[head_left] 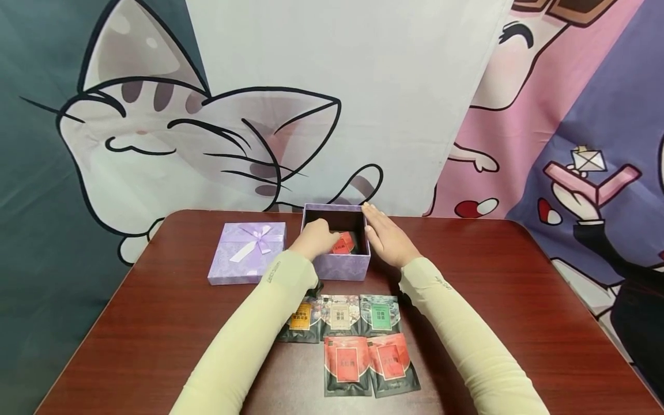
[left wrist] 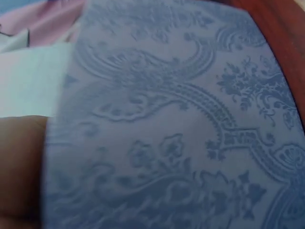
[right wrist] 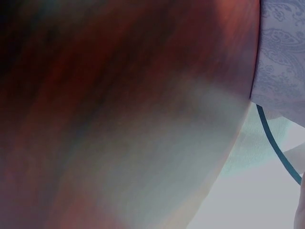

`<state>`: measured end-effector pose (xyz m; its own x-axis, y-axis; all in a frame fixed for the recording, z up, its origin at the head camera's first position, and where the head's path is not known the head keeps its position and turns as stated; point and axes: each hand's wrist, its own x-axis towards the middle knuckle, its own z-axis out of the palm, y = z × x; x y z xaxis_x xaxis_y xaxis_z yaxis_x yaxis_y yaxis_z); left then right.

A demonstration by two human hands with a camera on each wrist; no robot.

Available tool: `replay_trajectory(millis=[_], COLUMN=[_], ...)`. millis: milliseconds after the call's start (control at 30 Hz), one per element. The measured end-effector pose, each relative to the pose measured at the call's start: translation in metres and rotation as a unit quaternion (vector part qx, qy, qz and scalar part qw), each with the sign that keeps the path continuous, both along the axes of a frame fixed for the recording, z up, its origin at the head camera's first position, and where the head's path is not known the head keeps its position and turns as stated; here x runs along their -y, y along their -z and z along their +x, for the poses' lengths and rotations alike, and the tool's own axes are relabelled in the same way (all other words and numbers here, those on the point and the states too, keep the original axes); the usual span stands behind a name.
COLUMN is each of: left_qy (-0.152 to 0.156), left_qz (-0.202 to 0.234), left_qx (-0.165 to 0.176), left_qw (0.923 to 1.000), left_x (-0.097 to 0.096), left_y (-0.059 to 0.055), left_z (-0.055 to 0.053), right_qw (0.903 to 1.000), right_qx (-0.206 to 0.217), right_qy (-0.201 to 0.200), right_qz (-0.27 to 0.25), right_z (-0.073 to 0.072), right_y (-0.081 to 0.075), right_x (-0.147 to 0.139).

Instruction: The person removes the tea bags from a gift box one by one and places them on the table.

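Observation:
A purple patterned gift box [head_left: 339, 268] stands without its lid at the back of the table. My left hand [head_left: 313, 239] reaches over its left wall, thumb and fingers curled at a red sachet [head_left: 342, 245] inside; the fingertips are partly hidden. My right hand [head_left: 389, 239] lies with straight fingers along the box's right side. In the left wrist view the patterned box wall [left wrist: 167, 119] fills most of the picture. The right wrist view catches a corner of the box [right wrist: 281, 52] at its right edge.
Left of the box lies its purple lid [head_left: 246, 253] with a ribbon bow. In front are a row of yellow-labelled [head_left: 301, 318], beige [head_left: 340, 316] and green [head_left: 380, 316] sachets, then two red sachets [head_left: 347, 366] side by side. A printed cloth [head_left: 389, 86] hangs behind the table.

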<state>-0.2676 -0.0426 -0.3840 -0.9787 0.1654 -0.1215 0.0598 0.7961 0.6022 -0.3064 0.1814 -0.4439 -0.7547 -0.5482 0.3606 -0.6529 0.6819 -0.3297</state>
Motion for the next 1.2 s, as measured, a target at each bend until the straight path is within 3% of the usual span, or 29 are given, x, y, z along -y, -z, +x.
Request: replay_trajectory(millis=[167,400,600,833,1200], left_qy=[-0.011,-0.019,-0.017,-0.016,-0.005], left_qz=[-0.024,-0.020,-0.006,0.047,0.055], left_qx=[0.024,0.045,0.052,0.079,0.105], left_qw=[0.9994,0.9986,0.9985,0.9957,0.9929], left_x=[-0.003,-0.004,-0.005,-0.004,-0.002], left_y=[0.007,0.011,0.011,0.006,0.006], left_z=[-0.008,-0.012,-0.012,-0.009,-0.011], right_qw=[1.0000,1.0000,1.0000,1.0000,1.0000], right_qx=[0.002,0.002,0.001,0.000,-0.001], right_qy=[-0.008,0.001,0.001,-0.002,-0.001], right_qz=[-0.003,-0.001,-0.001,-0.002,-0.001], right_z=[0.000,0.000,0.000,0.000,-0.001], right_y=[0.000,0.000,0.000,-0.001,0.001], right_x=[0.001,0.000,-0.001,-0.002,-0.002])
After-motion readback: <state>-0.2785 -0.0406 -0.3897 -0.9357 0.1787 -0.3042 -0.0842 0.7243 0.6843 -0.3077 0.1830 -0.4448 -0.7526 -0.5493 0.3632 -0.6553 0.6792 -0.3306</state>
